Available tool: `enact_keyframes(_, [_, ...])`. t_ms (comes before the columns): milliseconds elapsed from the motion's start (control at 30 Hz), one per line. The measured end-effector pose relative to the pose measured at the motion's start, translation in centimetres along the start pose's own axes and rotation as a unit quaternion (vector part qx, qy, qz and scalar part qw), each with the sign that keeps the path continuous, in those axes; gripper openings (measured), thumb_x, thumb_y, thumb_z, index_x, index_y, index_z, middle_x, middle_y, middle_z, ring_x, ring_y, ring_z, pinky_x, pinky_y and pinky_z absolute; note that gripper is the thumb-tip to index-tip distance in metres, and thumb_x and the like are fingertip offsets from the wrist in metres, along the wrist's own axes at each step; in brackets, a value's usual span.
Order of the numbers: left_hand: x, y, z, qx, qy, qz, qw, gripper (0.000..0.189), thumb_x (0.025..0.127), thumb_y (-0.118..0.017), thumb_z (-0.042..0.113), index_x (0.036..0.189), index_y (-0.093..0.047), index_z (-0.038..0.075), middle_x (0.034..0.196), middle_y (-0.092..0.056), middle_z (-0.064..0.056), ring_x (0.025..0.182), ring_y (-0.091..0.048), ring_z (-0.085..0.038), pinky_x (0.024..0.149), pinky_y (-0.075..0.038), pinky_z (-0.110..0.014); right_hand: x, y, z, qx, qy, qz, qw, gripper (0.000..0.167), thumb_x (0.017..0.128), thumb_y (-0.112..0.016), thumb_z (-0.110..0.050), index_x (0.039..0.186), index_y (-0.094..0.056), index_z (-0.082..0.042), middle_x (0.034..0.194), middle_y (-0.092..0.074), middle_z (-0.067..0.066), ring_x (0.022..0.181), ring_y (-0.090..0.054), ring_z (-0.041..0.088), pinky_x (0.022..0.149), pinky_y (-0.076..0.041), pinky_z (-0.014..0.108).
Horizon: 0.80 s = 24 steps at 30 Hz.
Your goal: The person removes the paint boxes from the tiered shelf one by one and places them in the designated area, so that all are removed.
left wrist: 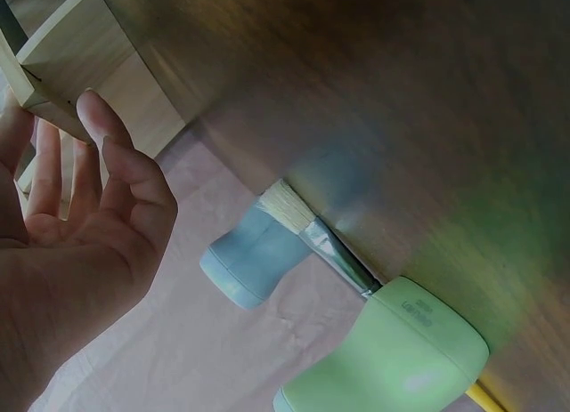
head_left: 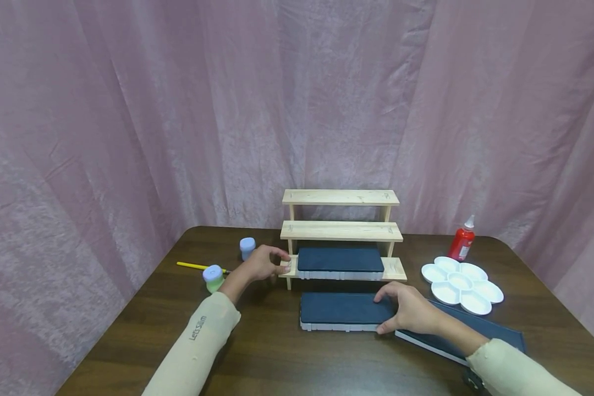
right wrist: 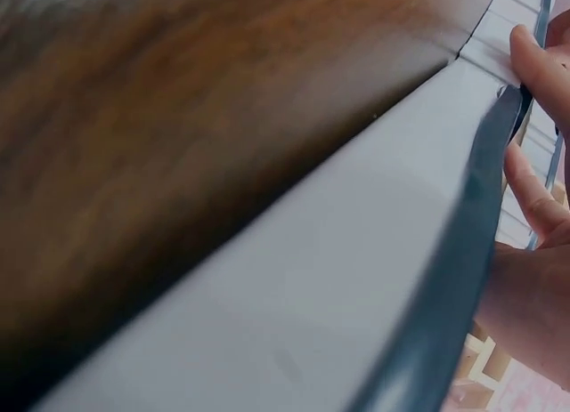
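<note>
A three-step wooden shelf stand (head_left: 341,230) is at the back of the table. With thumb and fingers, my left hand (head_left: 263,264) holds the left end of its lowest step; the left wrist view shows that hand (left wrist: 107,225) around the board's end (left wrist: 40,96). One flat white box with a dark blue lid (head_left: 340,259) lies on this step. A second such box (head_left: 344,309) lies on the table in front, its right end gripped between the thumb and fingers of my right hand (head_left: 416,312). My right forearm passes over a third box (head_left: 495,333), whose white side (right wrist: 294,243) fills much of the right wrist view.
On the right are a white flower-shaped palette (head_left: 460,281) and a red squeeze bottle (head_left: 462,242). On the left stand a green jar (head_left: 213,280) and a blue jar (head_left: 247,248), with a yellow-handled paintbrush (head_left: 192,265) beside them. A pink curtain (head_left: 346,110) hangs behind.
</note>
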<state>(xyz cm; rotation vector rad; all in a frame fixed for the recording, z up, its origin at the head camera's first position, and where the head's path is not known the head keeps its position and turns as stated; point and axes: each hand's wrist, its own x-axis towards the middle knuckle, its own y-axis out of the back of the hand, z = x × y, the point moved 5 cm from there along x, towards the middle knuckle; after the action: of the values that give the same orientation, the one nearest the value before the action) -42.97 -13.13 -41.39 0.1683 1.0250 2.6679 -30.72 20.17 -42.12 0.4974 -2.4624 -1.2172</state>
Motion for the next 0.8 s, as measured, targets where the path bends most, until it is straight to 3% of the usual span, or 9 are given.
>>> enact_keyframes(167, [0.1,-0.1,0.0,0.005,-0.001,0.001,1.0,0.025,0.081,-0.083,0.014,0.105,-0.075,0.012,0.09,-0.069,-0.013,0.058,-0.067,-0.027,0.056,-0.046,-0.027,-0.2,0.1,-0.3,-0.01,0.014,-0.002,0.9999,0.054,0.066,-0.093,-0.037,0.107,-0.067,-0.014,0.11,-0.063,0.0,0.099,-0.057,0.02,0.087,-0.05,0.045])
enact_keyframes(367, [0.0,0.0,-0.1,-0.001,0.006,0.002,1.0,0.026,0.08,-0.083,0.013,0.105,-0.075,0.012,0.087,-0.068,-0.015,0.058,-0.068,-0.029,0.053,-0.044,-0.026,0.0,1.2,-1.1,-0.002,0.046,0.027,0.9986,0.051,0.071,-0.089,-0.04,0.107,-0.068,-0.011,0.114,-0.064,0.004,0.104,-0.06,0.025,0.087,-0.052,0.047])
enact_keyframes(600, [-0.1,0.0,0.0,-0.004,0.006,0.002,1.0,0.025,0.081,-0.083,0.014,0.105,-0.075,0.012,0.083,-0.068,-0.014,0.059,-0.068,-0.03,0.053,-0.043,-0.025,0.6,2.1,-1.2,0.028,0.045,0.048,0.9974,0.044,0.076,-0.087,-0.03,0.108,-0.068,-0.008,0.11,-0.066,0.005,0.101,-0.063,0.033,0.082,-0.055,0.049])
enact_keyframes(800, [-0.1,0.0,0.0,-0.002,0.005,0.002,1.0,0.025,0.08,-0.084,0.015,0.104,-0.075,0.012,0.082,-0.068,-0.013,0.058,-0.068,-0.029,0.053,-0.044,-0.026,0.8,2.6,-1.1,0.038,0.031,0.077,0.9958,0.04,0.076,-0.087,-0.025,0.106,-0.07,-0.006,0.104,-0.068,0.008,0.093,-0.062,0.033,0.076,-0.056,0.041])
